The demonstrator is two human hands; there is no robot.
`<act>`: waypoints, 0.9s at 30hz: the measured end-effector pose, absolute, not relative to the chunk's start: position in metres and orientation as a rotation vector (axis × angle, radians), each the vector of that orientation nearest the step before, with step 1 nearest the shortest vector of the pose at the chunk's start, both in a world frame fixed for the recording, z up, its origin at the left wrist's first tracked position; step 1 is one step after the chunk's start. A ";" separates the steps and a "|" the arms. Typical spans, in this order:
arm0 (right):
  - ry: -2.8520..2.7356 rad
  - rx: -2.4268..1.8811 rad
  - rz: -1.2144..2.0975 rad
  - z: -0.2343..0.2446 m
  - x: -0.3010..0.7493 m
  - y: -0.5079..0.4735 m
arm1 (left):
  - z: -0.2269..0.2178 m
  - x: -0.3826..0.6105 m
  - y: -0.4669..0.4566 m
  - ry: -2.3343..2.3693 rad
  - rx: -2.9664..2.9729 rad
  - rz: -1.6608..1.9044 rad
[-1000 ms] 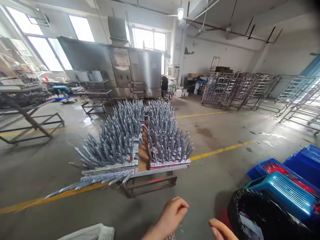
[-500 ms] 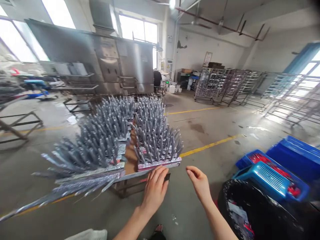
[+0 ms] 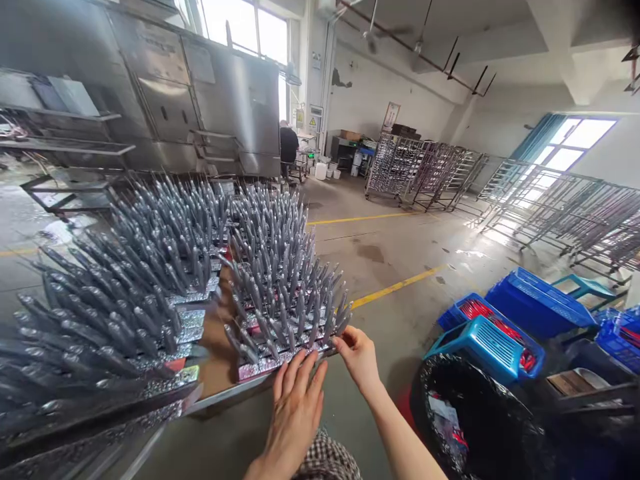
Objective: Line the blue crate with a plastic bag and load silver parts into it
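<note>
Left grip [image 3: 296, 403] spread at edge of front strip [image 3: 254, 369], right grip [image 3: 359, 355] at its right end, pinch unclear, open floor [image 3: 400, 243] rightward.

In front of you, the table [image 3: 220, 350] presents a brown top with a pale front edge [image 3: 225, 395]. Directly on it, you have two blocks of silvery bars, left [image 3: 193, 327] and right [image 3: 250, 371], bearing dense rows of grey prongs [image 3: 287, 290], upright or tilted. Bare brown surface separates the blocks.
</note>
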State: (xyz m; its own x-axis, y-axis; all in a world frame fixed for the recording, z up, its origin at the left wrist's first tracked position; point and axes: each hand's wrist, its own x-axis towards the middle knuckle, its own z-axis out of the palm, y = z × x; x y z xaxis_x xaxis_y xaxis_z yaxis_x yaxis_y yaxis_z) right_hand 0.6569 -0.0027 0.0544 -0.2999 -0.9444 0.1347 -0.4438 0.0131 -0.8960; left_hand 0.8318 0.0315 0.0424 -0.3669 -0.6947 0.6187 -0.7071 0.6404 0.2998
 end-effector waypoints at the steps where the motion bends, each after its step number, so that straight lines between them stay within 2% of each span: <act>1: 1.815 -1.472 -1.211 0.057 0.656 -0.005 | 0.042 0.831 0.032 -2.119 1.106 0.019; 10: 1.690 -1.685 -1.071 0.066 0.643 -0.009 | 0.048 0.825 0.032 -2.104 1.162 0.130; 14: 1.592 -1.619 -1.205 0.065 0.643 -0.009 | 0.047 0.821 0.032 -2.081 1.174 0.129; 19: 1.507 -1.589 -1.371 0.087 0.640 -0.007 | 0.049 0.820 0.032 -2.055 1.182 0.100; 22: 1.500 -1.751 -1.298 0.094 0.643 0.007 | 0.052 0.825 0.039 -2.006 1.148 -0.005; 27: 1.327 -2.345 -1.091 0.080 0.668 0.039 | 0.061 0.827 0.056 -1.754 1.071 -0.401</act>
